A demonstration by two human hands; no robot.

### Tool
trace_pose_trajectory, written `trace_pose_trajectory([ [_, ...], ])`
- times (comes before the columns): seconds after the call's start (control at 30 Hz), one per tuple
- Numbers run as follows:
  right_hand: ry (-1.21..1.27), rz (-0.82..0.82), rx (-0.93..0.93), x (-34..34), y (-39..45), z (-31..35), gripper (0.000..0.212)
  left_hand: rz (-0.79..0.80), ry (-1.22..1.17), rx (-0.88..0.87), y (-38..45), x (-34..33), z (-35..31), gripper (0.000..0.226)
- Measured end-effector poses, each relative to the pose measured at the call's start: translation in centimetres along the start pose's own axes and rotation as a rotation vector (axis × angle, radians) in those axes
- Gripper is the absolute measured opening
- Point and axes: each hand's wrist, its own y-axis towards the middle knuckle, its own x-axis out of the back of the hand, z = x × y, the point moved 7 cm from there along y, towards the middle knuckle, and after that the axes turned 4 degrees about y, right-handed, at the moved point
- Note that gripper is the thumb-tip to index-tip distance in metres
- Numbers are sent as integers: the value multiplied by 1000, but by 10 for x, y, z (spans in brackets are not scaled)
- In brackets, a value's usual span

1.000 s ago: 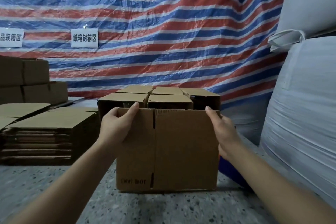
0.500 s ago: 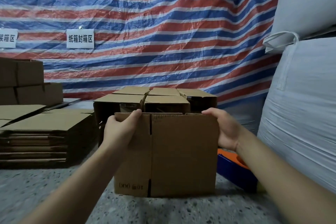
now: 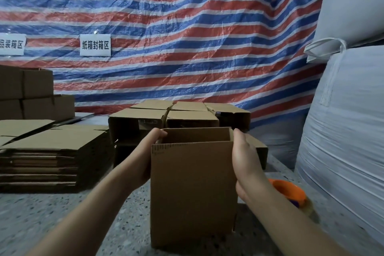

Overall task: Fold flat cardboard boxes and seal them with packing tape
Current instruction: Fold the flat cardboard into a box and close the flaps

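A brown cardboard box [image 3: 192,191] stands upright on the speckled floor [image 3: 62,218] in front of me, opened into a rectangular tube with its top open. My left hand [image 3: 148,156] grips its upper left side, fingers curled over the top corner. My right hand [image 3: 244,158] presses flat against the right wall, fingertips at the top edge. An orange tape dispenser [image 3: 287,192] lies on the floor to the right, partly hidden behind my right forearm.
A stack of flat cardboard blanks [image 3: 47,156] lies at the left. Several erected boxes [image 3: 178,116] stand behind the held box, more boxes [image 3: 31,95] at far left. Large white bulk sacks [image 3: 342,131] fill the right. A striped tarp [image 3: 187,37] hangs behind.
The flat blank has been squared open into a tube, showing a narrower face toward me. Both hands shifted inward with its sides. The tape dispenser has come into view at the right.
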Motion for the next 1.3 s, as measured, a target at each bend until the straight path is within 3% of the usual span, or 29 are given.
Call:
trace_pose_trajectory([
  [0.17,150,41,-143,10,4,-10,69,-115,41,-52,8,12,-2,43],
  [0.3,229,32,-229,25,15,-15,52,-139,-11,-105,7,13,3,67],
  [0.4,219,84,-306,28,21,-20,41,-158,-127,-99,4,10,8,73],
  [0.57,222,230,-230,16,28,-24,69,-203,-59,-122,1,6,5,46],
  [0.7,285,241,-149,9,30,-18,65,-225,-16,-168,1,5,-5,43],
  [0.83,317,230,-171,9,24,-37,63,-210,-55,-134,-2,2,5,25],
  [1.3,358,178,-150,6,29,-52,63,-191,-184,-73,-1,5,15,24],
])
